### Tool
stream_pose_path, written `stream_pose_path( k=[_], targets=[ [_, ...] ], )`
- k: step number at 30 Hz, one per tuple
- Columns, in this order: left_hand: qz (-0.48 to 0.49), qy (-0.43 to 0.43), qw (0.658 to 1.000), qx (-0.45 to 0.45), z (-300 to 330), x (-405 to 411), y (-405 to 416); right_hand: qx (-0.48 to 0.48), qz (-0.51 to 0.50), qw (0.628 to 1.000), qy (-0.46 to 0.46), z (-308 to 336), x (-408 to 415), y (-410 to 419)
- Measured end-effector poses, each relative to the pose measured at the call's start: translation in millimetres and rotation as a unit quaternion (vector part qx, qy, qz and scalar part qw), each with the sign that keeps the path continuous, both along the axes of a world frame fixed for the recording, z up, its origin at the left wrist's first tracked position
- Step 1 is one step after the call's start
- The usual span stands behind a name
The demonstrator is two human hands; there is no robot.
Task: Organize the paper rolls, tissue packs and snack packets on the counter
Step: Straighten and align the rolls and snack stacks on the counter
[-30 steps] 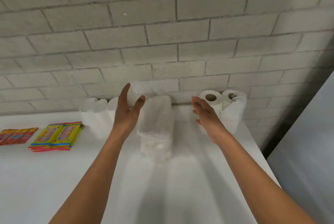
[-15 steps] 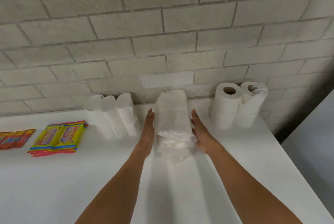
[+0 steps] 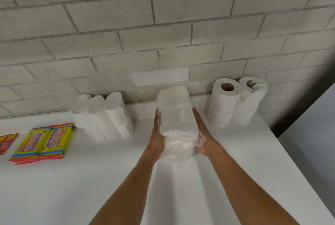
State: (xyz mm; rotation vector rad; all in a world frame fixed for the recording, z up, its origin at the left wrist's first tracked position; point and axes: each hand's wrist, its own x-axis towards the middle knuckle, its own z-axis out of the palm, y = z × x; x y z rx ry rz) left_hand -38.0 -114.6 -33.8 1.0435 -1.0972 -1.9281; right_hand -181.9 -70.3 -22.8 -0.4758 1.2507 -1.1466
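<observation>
A tall stack of clear-wrapped tissue packs (image 3: 175, 116) stands on the white counter (image 3: 72, 188) near the brick wall. My left hand (image 3: 156, 136) presses flat against its left side and my right hand (image 3: 204, 134) against its right side, fingers straight. Three white wrapped packs (image 3: 107, 116) lean in a row to the left. Two stacks of paper rolls (image 3: 235, 103) stand at the back right. Yellow snack packets (image 3: 43, 141) lie at the left, with red ones (image 3: 7, 143) at the frame edge.
The grey brick wall (image 3: 163, 34) bounds the counter at the back. The counter's right edge (image 3: 297, 170) drops off beside a grey surface. Open counter lies in front of the stack, around my forearms.
My hands came down from in front of the stack and closed in on its two sides. The view shifted, so the stack sits more to the middle.
</observation>
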Motion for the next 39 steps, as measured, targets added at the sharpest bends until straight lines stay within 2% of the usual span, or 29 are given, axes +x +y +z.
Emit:
stream_pose_path(
  k=[11,26,31,34,39],
  targets=[
    [-0.024,0.007,1.000,-0.002,-10,-30,2,-0.028,-0.095,0.995,-0.025,9,-21,12],
    [-0.020,-0.005,1.000,0.006,-14,-28,-3,-0.051,-0.074,0.996,0.005,8,-18,13],
    [-0.017,-0.021,1.000,-0.004,-18,-30,-4,-0.030,-0.062,0.998,0.001,0,-21,11],
    [-0.021,-0.016,1.000,0.002,-16,-29,-4,0.014,-0.073,0.997,-0.013,6,-21,14],
    [0.004,-0.035,0.999,-0.009,-10,-20,-2,-0.006,-0.073,0.997,0.000,7,-23,17]
  ],
)
